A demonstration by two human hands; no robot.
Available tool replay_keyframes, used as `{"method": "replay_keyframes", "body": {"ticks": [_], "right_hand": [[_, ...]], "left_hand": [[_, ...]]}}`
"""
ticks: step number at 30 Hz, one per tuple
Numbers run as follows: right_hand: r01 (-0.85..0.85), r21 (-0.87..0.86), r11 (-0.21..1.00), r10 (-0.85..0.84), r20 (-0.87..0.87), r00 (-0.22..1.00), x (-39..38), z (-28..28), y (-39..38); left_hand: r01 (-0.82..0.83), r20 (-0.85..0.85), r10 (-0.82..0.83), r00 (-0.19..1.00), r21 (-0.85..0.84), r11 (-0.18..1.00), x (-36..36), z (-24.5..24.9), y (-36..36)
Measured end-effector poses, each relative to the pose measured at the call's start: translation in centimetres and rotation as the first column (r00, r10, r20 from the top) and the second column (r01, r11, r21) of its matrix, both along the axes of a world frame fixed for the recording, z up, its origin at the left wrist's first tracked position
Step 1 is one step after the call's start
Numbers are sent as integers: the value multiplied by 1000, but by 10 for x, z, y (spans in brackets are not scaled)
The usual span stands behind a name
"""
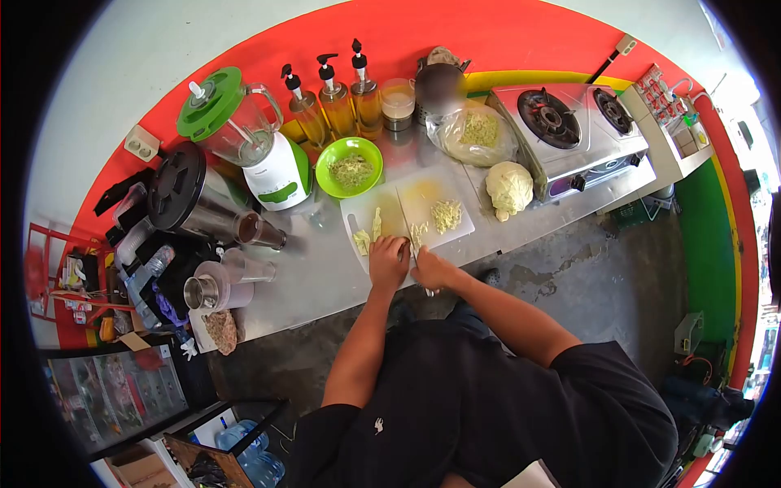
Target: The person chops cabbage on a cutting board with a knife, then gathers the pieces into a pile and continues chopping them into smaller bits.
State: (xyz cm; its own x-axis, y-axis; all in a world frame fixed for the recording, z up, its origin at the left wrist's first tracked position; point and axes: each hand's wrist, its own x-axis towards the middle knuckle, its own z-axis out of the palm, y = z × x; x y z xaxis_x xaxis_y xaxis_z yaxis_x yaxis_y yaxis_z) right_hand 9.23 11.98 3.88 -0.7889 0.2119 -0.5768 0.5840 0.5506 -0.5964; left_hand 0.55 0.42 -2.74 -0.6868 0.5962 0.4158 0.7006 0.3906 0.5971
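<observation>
On a white cutting board [458, 175], my left hand [389, 261] is bent over pale green vegetable pieces, its fingers closed against them. My right hand [434, 269] is wrapped round a knife [408, 220], whose blade points away from me beside the left fingers. Chopped cabbage [446, 216] lies in a small heap right of the blade, with finer shreds near it. Uncut strips [376, 224] lie beyond my left hand. A green bowl [349, 192] of shredded vegetable stands behind the board. To the right sits a cabbage head [510, 190].
A blender [277, 167], three pump bottles [334, 102] and a plastic bag [464, 146] of shreds stand at the back. The gas stove [569, 134] is at the right. Jugs and a pink container [220, 285] stand at the left.
</observation>
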Motion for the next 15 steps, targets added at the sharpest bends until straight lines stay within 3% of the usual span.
{"method": "replay_keyframes", "body": {"ticks": [2,4,7,11,13,15], "right_hand": [[12,-63,998,-5,100,995,7,-3,-6],[-29,116,993,41,-103,994,16,-36,-13],[-23,162,986,36,-78,996,3,-46,-9],[-12,88,996,21,-104,994,-4,-26,-1],[38,-121,992,-28,90,996,-1,15,-4],[-13,-26,1000,13,-4,1000,10,-19,-10]], "left_hand": [[-12,3,12,1000,1,1000,1,0,1],[-12,5,12,1000,-1,1000,1,-1,1],[-8,7,8,1000,-1,1000,-1,-2,0],[11,26,-11,1000,1,1000,-1,-2,0],[3,22,-3,1000,9,1000,0,-2,-1],[-7,17,7,1000,24,1000,1,-3,-1]]}}
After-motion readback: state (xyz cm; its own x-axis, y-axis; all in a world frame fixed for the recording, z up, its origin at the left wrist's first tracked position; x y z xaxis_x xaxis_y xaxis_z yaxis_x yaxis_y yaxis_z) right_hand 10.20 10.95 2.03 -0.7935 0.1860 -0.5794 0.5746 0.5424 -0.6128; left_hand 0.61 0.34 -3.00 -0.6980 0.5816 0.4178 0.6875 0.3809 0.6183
